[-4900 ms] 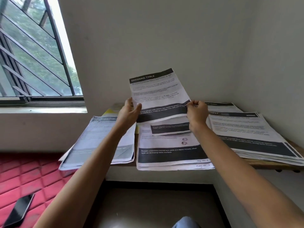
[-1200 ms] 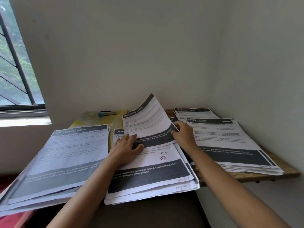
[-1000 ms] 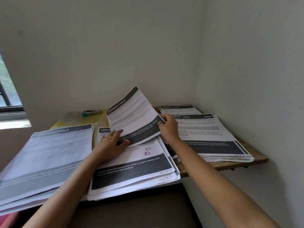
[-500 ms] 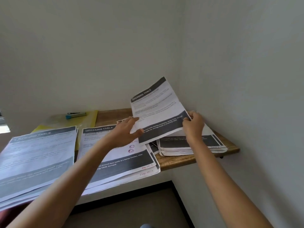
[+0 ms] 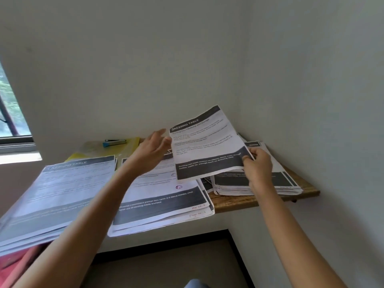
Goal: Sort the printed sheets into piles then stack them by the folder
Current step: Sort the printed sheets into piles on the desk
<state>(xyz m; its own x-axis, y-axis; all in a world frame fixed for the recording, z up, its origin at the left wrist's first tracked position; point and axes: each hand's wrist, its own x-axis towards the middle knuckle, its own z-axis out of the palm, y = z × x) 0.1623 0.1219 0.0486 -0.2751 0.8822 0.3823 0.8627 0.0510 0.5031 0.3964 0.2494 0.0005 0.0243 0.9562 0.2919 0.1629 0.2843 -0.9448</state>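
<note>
A printed sheet [image 5: 205,142] headed "DRESSING TABLE" hangs tilted in the air over the right pile [image 5: 270,183]. My right hand [image 5: 257,165] pinches its lower right corner. My left hand [image 5: 152,151] is beside the sheet's left edge with fingers relaxed, at most brushing it. Below lie the middle pile [image 5: 162,202] and the left pile [image 5: 56,194], both overhanging the shelf's front edge. A yellow folder [image 5: 124,147] lies at the back, partly under the piles.
The wooden shelf [image 5: 239,201] sits in a wall corner, with the right wall close to the right pile. A blue stapler [image 5: 114,142] rests on the folder. A window [image 5: 10,121] is at the left, and a red mat [image 5: 8,271] at the lower left.
The sheet came off the middle pile and moved right, over the right pile. My left hand let go of its left edge; my right hand still pinches it.
</note>
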